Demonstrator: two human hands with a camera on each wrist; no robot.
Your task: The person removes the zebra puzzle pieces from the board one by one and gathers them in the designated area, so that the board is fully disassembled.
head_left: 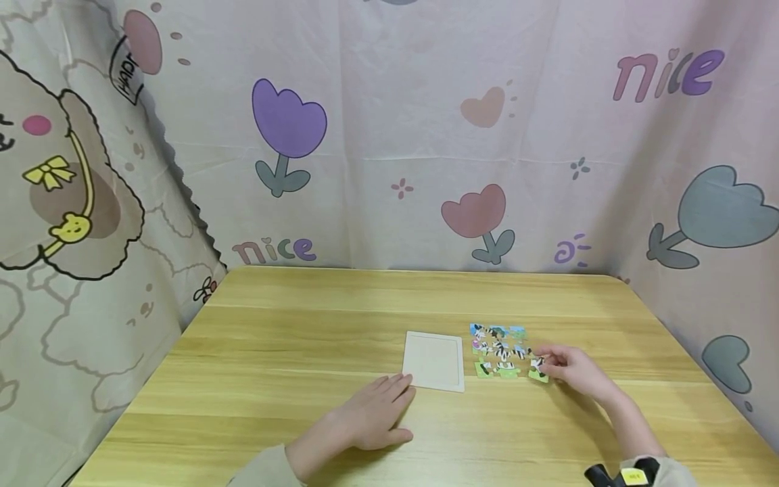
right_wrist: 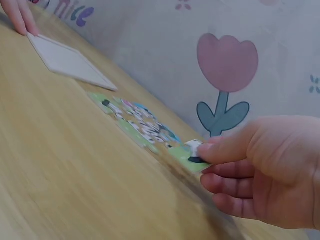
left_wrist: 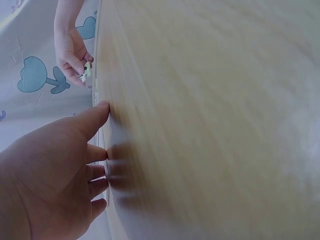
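Note:
In the head view a white square puzzle tray [head_left: 433, 360] lies flat on the wooden table. My left hand [head_left: 379, 414] rests palm down at the tray's near left corner, fingers straight, fingertips touching its edge. To the right of the tray, several jigsaw pieces [head_left: 502, 351] with a zebra picture are laid out in loose rows with small gaps. At their near right corner my right hand [head_left: 575, 370] pinches a green-and-white puzzle piece [right_wrist: 192, 156] between thumb and fingers. In the right wrist view that piece looks tilted up, its lower edge close to the table.
The wooden table [head_left: 274, 338] reaches back to a patterned cloth [head_left: 389, 135] hanging behind and at both sides. A black strap device with a yellow label [head_left: 634, 477] sits on the right wrist.

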